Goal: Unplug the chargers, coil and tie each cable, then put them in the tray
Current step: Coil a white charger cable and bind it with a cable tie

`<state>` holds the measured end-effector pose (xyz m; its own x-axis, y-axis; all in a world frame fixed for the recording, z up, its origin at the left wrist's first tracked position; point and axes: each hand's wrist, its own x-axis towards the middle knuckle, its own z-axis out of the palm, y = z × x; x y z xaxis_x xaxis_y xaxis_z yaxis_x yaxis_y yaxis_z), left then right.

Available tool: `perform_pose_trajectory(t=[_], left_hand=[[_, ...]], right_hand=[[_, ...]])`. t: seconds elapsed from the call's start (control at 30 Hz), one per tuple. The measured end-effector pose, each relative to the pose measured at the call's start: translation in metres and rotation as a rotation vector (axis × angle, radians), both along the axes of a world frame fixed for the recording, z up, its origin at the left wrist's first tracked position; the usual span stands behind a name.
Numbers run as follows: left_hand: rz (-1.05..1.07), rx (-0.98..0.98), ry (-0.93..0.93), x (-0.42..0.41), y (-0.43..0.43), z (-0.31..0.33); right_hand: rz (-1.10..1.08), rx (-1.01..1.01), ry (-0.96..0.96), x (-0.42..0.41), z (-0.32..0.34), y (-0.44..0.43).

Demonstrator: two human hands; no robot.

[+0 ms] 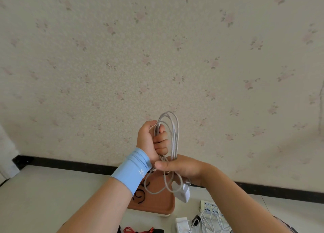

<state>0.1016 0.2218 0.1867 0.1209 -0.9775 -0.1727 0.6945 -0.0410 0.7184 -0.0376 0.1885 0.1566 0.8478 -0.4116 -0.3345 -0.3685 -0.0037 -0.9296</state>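
— Head view: what is the cable (172, 132) like?

— Thin, round, pale grey-white cord, smooth, gathered into several long narrow loops. A white, glossy, boxy charger (183, 193) hangs at its lower end, tilted.

— Which way does the bundle run?

— Its long axis is about upright: rounded loop tops above, looser loops drooping below. It is held in the air, above the tray (157, 203).

— And the hands?

— The left hand (150, 139), with a soft light-blue wristband (133, 169), is raised, forearm sloping up, fingers curled round the strands on one side of the coil. The right hand (182, 167) is just below it, thumb stretched leftward across the strands, pinching the bundle at its waist; its other fingers are hidden.

— The tray?

— Flat, reddish-brown, rounded corners and a low pale rim, on the pale floor (52, 197) near its far edge by the black skirting. Curled black ties (139, 195) lie on it.

— Anything else?

— A white power strip (208, 209) with white leads, toward the floor's near right.
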Motion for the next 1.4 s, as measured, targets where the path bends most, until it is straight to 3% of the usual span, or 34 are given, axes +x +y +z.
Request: perform_pose_trajectory(t=[0.2,0.33,0.67,0.73,0.83,0.87,0.93,1.0,1.07,1.13,1.2,1.4], left_hand=[[0.065,-0.022,0.122,-0.003,0.005,0.006],[0.159,0.029,0.151,0.005,0.004,0.010],[0.353,0.254,-0.139,0.013,-0.009,0.009],[0.357,0.318,-0.329,0.017,-0.007,0.007],[0.515,0.346,-1.084,0.026,-0.006,-0.002],[0.618,0.261,-1.269,0.026,-0.002,-0.003],[0.730,-0.079,-1.457,0.024,0.005,0.000],[0.575,-0.402,-1.571,0.016,0.010,0.005],[0.170,-0.475,-1.650,0.002,0.017,0.007],[-0.229,-0.287,-1.768,-0.006,0.020,0.004],[-0.422,-0.137,-1.948,-0.005,0.019,-0.001],[-0.487,0.183,-1.841,-0.001,0.009,-0.010]], right_hand=[[0.064,0.030,-0.026,0.001,0.005,0.007],[0.078,-0.016,0.055,0.000,0.010,0.006],[-0.015,0.218,0.019,-0.009,0.003,-0.018],[-0.031,0.218,0.041,-0.013,0.004,-0.020],[-0.063,0.093,0.155,-0.019,0.006,-0.021],[-0.062,0.036,0.198,-0.021,0.004,-0.022],[-0.053,-0.067,0.274,-0.023,0.001,-0.024],[-0.027,-0.140,0.324,-0.023,-0.002,-0.026],[-0.015,-0.145,0.320,-0.021,0.001,-0.026],[-0.020,-0.109,0.295,-0.023,0.006,-0.027],[-0.029,-0.098,0.275,-0.024,0.009,-0.029],[-0.051,-0.104,0.228,-0.027,0.012,-0.030]])
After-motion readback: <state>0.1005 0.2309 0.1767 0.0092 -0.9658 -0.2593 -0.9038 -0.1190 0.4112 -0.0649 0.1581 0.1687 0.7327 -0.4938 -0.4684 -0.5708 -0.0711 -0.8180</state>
